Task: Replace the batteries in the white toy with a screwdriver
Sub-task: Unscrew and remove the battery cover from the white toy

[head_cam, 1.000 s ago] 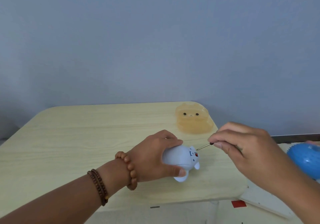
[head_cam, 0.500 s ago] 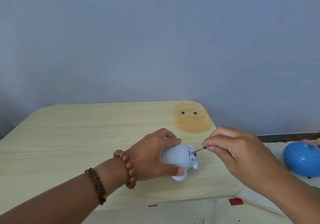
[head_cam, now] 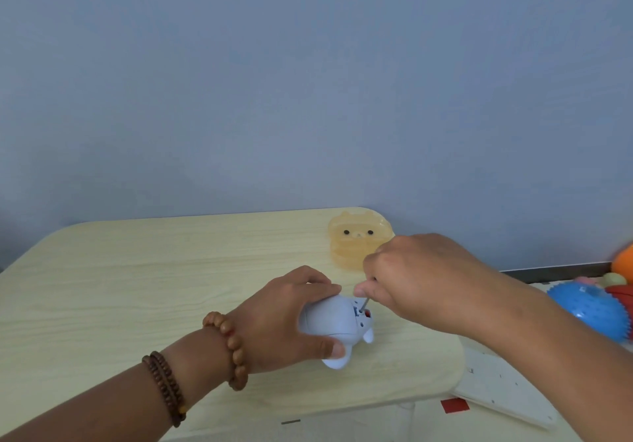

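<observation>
My right fingertips [head_cam: 362,291] were bunched together and pinched the screwdriver [head_cam: 365,303], of which only the thin metal shaft showed below them, slanting down and left into the underside of the toy [head_cam: 330,318]. The tip met the toy beside a small red spot; I could not tell whether it sat in a screw. My right hand [head_cam: 421,280] was arched above it, knuckles up, wrist bent, the forearm running off to the lower right. My left hand [head_cam: 277,318] gripped the toy from the left, fingers curled over its top and the thumb pressed against its near side. The toy lay on its side on the table [head_cam: 137,287], near the right front edge, its underside turned toward my right hand. Two bracelets [head_cam: 227,349] ringed my left wrist and forearm, which lay low over the table. A translucent amber case [head_cam: 356,239] stood behind my right hand at the far corner. Off the table to the right lay a blue ball [head_cam: 589,311].
</observation>
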`<action>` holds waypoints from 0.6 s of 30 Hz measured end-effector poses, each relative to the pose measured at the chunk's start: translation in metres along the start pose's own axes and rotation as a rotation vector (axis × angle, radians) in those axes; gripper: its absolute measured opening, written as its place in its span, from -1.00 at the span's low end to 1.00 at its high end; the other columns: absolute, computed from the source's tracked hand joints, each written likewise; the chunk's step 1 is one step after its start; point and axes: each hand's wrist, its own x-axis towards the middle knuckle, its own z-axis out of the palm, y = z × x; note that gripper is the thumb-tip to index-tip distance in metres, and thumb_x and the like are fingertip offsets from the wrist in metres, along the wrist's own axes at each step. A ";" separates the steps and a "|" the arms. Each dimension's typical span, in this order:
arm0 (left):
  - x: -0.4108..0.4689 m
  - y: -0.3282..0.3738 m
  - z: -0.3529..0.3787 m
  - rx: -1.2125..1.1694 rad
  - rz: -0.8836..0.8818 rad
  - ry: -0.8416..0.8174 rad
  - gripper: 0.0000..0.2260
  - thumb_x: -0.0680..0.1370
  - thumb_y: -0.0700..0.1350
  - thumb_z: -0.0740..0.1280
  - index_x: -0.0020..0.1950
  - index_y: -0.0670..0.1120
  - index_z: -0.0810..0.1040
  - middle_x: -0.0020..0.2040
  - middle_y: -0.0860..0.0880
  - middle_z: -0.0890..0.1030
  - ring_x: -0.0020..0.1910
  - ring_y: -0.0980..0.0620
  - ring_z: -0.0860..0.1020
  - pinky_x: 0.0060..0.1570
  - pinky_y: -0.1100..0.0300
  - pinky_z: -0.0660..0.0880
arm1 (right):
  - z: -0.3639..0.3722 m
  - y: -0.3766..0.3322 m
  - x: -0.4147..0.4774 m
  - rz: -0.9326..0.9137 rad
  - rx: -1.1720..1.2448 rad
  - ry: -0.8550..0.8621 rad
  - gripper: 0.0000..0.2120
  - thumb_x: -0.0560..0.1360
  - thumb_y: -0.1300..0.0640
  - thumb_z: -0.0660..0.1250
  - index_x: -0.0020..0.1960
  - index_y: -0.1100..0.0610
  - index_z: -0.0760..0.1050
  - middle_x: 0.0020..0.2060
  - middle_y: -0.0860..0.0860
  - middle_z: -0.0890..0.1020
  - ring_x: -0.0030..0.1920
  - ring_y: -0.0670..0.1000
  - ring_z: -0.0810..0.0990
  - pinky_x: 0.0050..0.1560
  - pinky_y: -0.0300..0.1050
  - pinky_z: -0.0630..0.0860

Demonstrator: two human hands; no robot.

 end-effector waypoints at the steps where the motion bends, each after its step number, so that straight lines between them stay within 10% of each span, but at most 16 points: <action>1: 0.000 -0.001 0.000 -0.002 -0.002 0.002 -0.31 0.39 0.32 0.45 0.47 0.14 0.40 0.33 0.27 0.36 0.26 0.26 0.42 0.21 0.25 0.46 | 0.000 -0.001 0.001 0.014 -0.017 -0.017 -0.55 0.68 -0.20 0.06 -0.11 0.11 0.50 -0.17 0.00 0.58 -0.20 0.11 0.55 -0.26 -0.04 0.41; 7: -0.001 -0.001 0.001 0.003 -0.001 0.005 -0.30 0.37 0.32 0.45 0.46 0.16 0.40 0.33 0.30 0.34 0.24 0.28 0.41 0.16 0.33 0.43 | 0.000 0.004 -0.009 0.023 0.196 -0.162 -0.72 0.65 -0.19 0.13 0.18 -0.01 0.33 -0.04 -0.09 0.58 -0.12 0.03 0.55 -0.05 0.04 0.54; 18: -0.001 0.000 -0.001 -0.005 -0.020 -0.003 -0.31 0.37 0.31 0.46 0.45 0.14 0.42 0.32 0.29 0.38 0.24 0.26 0.43 0.16 0.30 0.45 | 0.001 -0.002 0.002 -0.001 0.063 -0.045 -0.59 0.65 -0.24 0.08 0.01 0.07 0.46 -0.23 -0.04 0.51 -0.22 0.08 0.52 -0.21 -0.02 0.45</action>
